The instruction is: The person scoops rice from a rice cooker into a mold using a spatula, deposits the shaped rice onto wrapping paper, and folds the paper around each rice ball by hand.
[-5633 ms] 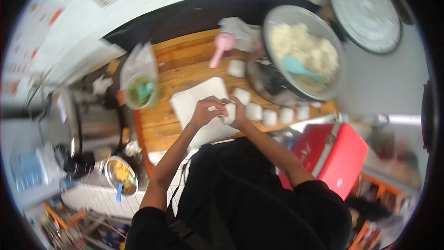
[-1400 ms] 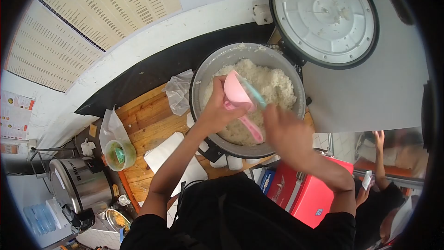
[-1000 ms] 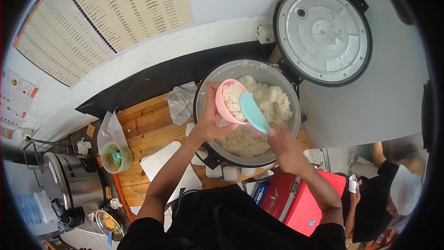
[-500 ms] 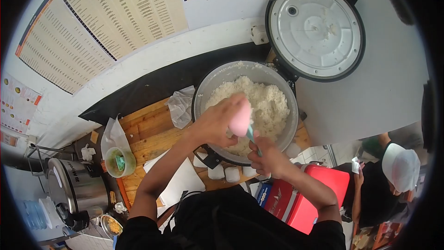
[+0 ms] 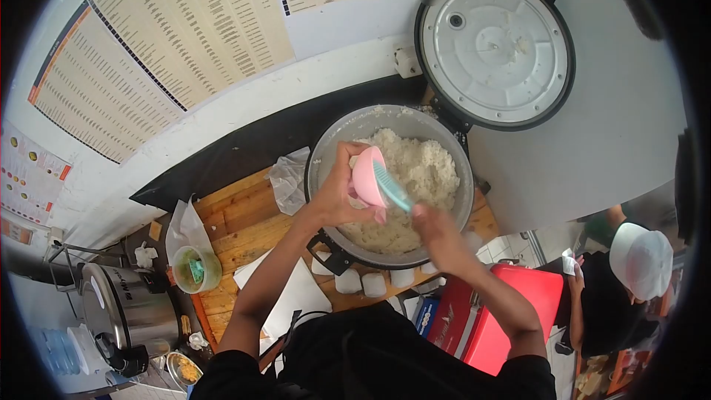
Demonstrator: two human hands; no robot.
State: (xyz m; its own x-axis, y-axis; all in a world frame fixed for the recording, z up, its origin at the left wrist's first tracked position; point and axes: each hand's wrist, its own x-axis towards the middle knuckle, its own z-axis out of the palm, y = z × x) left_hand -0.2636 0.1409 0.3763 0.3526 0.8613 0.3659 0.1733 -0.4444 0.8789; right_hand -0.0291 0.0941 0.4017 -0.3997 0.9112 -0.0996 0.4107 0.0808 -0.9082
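My left hand (image 5: 342,191) is wrapped around a small pink bowl (image 5: 365,176), tilted with its opening toward the right. A light-blue rice paddle (image 5: 394,191) has its ridged blade at the bowl's mouth. My right hand (image 5: 438,233), blurred by motion, grips the paddle's handle. Both hands are above a large rice cooker pot (image 5: 317,170) holding a heap of white rice (image 5: 426,167). Whether rice sits inside the bowl I cannot tell.
The cooker's open lid (image 5: 496,48) stands at the back right. Several white wrapped blocks (image 5: 348,281) line the wooden table's (image 5: 222,215) front edge, near white paper (image 5: 292,300). A red cool box (image 5: 511,311) stands right. Another person (image 5: 615,289) is at far right.
The pink bowl has turned and its opening now faces the paddle. My right hand has shifted slightly right and up, and the paddle blade now shows at the bowl.
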